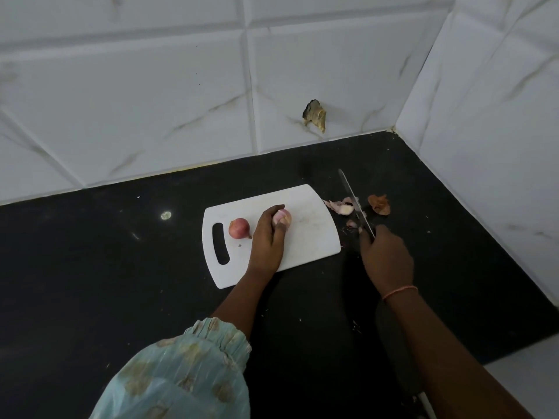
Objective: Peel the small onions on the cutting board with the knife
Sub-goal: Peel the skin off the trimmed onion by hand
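A white cutting board [311, 237] lies on the black counter. Near its handle slot sits a small reddish onion [239, 228] with its skin on. My left hand [269, 237] grips a pale, peeled onion [283, 218] at the board's middle, fingers curled round it. Just right of the board, my right hand [384, 255] holds the knife [352, 201] by its handle, the blade pointing away toward the wall, over the counter. Onion peels [341, 207] lie beside the blade.
A brown dry skin [379, 204] lies right of the knife. White tiled walls close the back and the right side, forming a corner [393, 130]. A damaged spot [315, 114] marks the back wall. The black counter [106, 267] stretches left.
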A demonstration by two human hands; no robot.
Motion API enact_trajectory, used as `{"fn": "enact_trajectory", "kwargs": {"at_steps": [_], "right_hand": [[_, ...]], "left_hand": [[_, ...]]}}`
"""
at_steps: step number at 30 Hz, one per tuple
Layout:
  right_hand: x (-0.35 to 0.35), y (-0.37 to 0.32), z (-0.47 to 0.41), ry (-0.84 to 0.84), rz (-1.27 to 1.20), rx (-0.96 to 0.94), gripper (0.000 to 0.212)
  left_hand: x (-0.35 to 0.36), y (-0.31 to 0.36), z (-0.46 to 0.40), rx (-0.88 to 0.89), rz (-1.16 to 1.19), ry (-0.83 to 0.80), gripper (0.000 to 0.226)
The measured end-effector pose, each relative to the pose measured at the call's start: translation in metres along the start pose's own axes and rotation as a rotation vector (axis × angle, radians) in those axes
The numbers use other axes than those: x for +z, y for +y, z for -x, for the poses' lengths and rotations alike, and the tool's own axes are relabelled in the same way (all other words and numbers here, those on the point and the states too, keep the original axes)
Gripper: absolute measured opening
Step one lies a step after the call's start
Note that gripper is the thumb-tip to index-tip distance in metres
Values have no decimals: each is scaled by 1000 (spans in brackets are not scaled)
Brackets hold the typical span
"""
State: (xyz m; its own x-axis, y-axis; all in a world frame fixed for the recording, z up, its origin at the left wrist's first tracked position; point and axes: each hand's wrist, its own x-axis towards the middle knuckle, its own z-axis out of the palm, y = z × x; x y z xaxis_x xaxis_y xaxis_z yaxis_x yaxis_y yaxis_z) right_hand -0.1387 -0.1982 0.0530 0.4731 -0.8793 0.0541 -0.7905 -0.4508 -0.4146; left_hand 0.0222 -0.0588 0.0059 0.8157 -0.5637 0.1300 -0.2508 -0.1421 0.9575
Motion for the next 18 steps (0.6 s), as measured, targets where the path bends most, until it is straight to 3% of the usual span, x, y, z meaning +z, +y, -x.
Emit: {"fn": "enact_trajectory", "kwargs": {"at_steps": [6, 12, 16, 18], "right_hand": [[23, -41, 34, -77, -170, -258, 30], [51, -54, 44, -185, -5, -243, 44], [49, -52, 36, -107, 56, -291, 32], [46, -56, 26, -20, -79, -370, 25]], "left_hand": [[0, 3, 2, -17, 72, -3, 30], [-2, 0, 0, -61, 151, -31, 30], [-3, 0, 1, -47, 196, -55, 36], [-4, 2, 0, -34, 204, -63, 40]]}}
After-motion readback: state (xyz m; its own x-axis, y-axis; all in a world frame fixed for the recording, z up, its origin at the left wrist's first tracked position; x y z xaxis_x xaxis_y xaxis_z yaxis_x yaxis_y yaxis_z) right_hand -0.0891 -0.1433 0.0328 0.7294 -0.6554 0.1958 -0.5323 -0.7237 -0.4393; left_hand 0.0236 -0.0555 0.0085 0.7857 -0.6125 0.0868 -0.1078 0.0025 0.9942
